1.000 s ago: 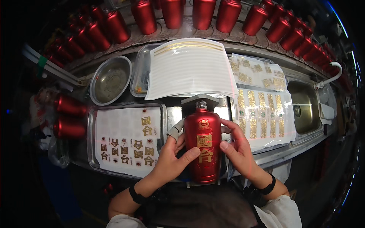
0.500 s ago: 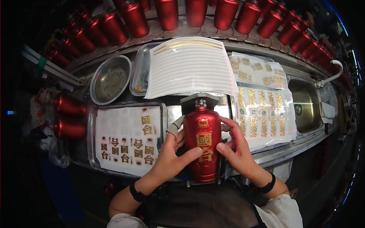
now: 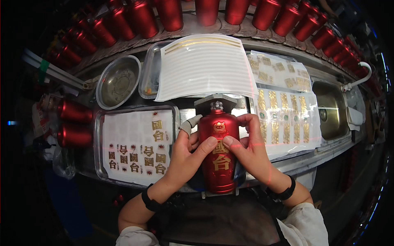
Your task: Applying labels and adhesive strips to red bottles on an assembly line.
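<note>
A glossy red bottle (image 3: pixel 222 180) with a clear glass neck lies before me, its neck pointing away, near a metal rest (image 3: pixel 230 101). Gold decals (image 3: pixel 221 162) run down its front below a small gold emblem. My left hand (image 3: pixel 186 151) grips its left side, one finger wearing a pale finger cover (image 3: pixel 189 124). From the right, my right hand (image 3: pixel 249 143) wraps the other side. Both thumbs press close together on the upper gold character, partly hiding it. The finger ends beneath the bottle are out of sight.
On the left, a metal tray (image 3: pixel 97 147) holds a gold decal sheet; beyond stands a metal bowl (image 3: pixel 119 82). A striped white sheet (image 3: pixel 205 69) lies ahead, with more decal sheets (image 3: pixel 287 123) and a sink (image 3: pixel 328 110) rightward. Red bottles (image 3: pixel 170 16) line the back.
Both thumbs have moved up and inward, from the lower character and the bottle's right side to the upper character. The view has shifted slightly; the bottle stays in both hands.
</note>
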